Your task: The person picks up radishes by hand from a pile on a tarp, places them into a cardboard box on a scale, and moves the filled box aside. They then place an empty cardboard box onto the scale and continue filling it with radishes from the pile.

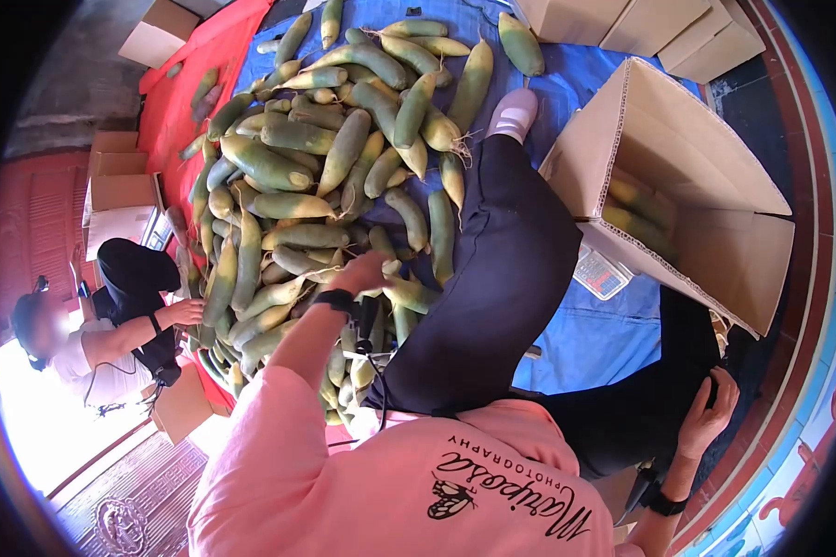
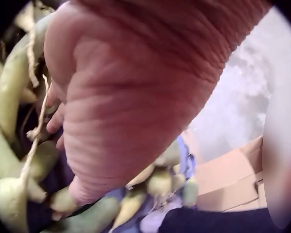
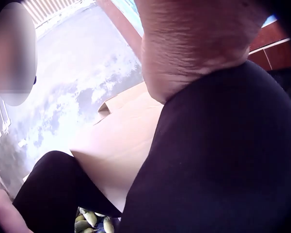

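Many radishes around left fingers; grip unclear.

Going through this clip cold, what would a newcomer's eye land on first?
Probably the big heap of long green vegetables left of centre, with the left hand reaching into its near side. Next, the open cardboard box at right, a few of the same vegetables inside, and the bright pink shirt along the bottom.

Matt brown cardboard box, wrinkled blue plastic sheet
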`<state>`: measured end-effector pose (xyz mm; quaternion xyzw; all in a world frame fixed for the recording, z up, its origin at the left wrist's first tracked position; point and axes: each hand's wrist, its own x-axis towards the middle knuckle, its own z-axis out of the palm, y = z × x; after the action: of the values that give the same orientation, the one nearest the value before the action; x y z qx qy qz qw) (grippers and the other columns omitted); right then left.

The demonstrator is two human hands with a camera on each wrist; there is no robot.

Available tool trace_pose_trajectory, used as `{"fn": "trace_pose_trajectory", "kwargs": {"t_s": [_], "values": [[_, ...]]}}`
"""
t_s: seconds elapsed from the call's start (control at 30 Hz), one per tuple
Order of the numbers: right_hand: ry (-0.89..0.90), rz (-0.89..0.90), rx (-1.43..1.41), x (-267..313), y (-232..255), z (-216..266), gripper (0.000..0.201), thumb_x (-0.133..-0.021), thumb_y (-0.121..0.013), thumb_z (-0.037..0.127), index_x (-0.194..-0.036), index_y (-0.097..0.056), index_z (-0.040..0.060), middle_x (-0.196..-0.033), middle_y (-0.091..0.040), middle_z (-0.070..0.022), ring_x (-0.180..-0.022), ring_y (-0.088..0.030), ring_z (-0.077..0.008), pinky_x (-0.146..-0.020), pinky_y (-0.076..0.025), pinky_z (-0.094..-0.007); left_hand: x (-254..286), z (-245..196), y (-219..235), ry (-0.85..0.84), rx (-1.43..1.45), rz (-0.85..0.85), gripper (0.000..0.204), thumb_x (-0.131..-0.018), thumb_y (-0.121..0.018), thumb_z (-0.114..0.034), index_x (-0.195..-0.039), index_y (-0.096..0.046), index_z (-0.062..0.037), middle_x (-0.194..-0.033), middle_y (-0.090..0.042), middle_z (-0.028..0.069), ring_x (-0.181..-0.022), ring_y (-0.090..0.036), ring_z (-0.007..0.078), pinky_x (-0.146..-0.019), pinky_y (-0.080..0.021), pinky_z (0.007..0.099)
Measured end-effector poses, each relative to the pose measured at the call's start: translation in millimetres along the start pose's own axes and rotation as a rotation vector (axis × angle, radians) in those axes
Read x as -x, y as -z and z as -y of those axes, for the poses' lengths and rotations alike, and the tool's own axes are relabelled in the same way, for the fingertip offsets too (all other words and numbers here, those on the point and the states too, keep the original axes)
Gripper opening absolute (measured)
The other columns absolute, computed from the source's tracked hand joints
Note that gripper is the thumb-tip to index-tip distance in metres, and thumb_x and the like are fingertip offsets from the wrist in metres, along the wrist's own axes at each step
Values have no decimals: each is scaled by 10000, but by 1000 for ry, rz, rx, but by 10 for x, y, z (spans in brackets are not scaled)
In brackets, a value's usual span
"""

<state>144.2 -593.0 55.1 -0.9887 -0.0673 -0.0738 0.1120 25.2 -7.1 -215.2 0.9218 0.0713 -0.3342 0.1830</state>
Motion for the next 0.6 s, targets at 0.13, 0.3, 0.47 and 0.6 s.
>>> {"fn": "trace_pose_trajectory", "kwargs": {"t_s": [0.13,0.3,0.47,0.6], "values": [[22,9,32,-3,6,6,136,-848,-560,-19,-976,-607,-13,-1021,-627,-159,-985,-589,-323,-890,-457,-397,80,-490,377,213,-285,232,454,-751,-721,-367,-1118,-660,-107,-1075,-672,123,-1008,-647,280,-834,-524,401],[30,-1,29,-42,-5,66,130,-845,-564,-21,-968,-608,-12,-1015,-625,-160,-978,-587,-326,-883,-459,-394,161,-373,400,44,-58,399,372,-836,-603,-409,-918,-712,-64,-924,-692,143,-898,-663,308,-759,-520,426],[47,-14,41,-56,0,77,138,-825,-579,-25,-959,-608,-11,-1002,-627,-157,-961,-585,-334,-872,-460,-400,609,-685,1262,56,513,128,321,-907,-590,-331,-872,-673,-23,-802,-659,148,-803,-653,246,-714,-492,357],[33,-48,36,-63,5,126,143,-806,-590,-25,-946,-611,-10,-996,-628,-158,-950,-584,-343,-864,-462,-402,894,-652,1942,-251,524,-477,189,-950,-573,-191,-973,-618,-9,-1132,-617,75,-870,-582,135,-726,-482,274]]}}
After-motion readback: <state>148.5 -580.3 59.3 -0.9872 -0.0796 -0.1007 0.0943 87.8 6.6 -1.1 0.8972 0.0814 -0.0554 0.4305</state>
